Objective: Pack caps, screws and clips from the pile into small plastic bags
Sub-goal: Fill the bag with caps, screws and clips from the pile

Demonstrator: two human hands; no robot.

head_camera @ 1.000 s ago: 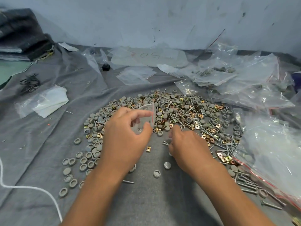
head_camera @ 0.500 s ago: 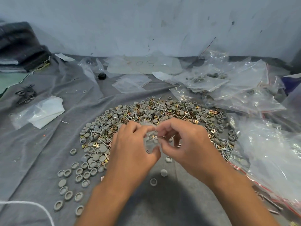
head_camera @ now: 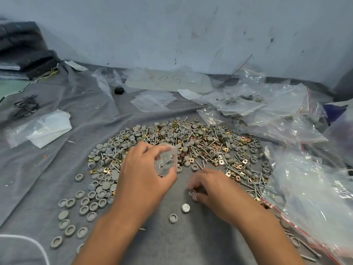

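A wide pile (head_camera: 200,142) of grey round caps, long screws and gold square clips lies on the grey cloth. My left hand (head_camera: 145,176) holds a small clear plastic bag (head_camera: 167,160) upright over the pile's near edge, pinched between thumb and fingers. My right hand (head_camera: 212,190) is down on the cloth just right of it, its fingertips pinching a grey cap (head_camera: 192,192). Two loose caps (head_camera: 185,208) lie on the cloth in front of that hand.
Large clear bags (head_camera: 313,203) with a red seal strip lie at the right, more bags (head_camera: 257,104) behind the pile. Flat empty small bags (head_camera: 152,100) sit at the back. A white packet (head_camera: 47,129) and black ties (head_camera: 26,106) lie left. A white cord (head_camera: 28,240) curls at bottom left.
My right hand left the bag's mouth, dropped to the cloth and took hold of a cap. My left hand kept the bag and stayed over the pile's near edge.
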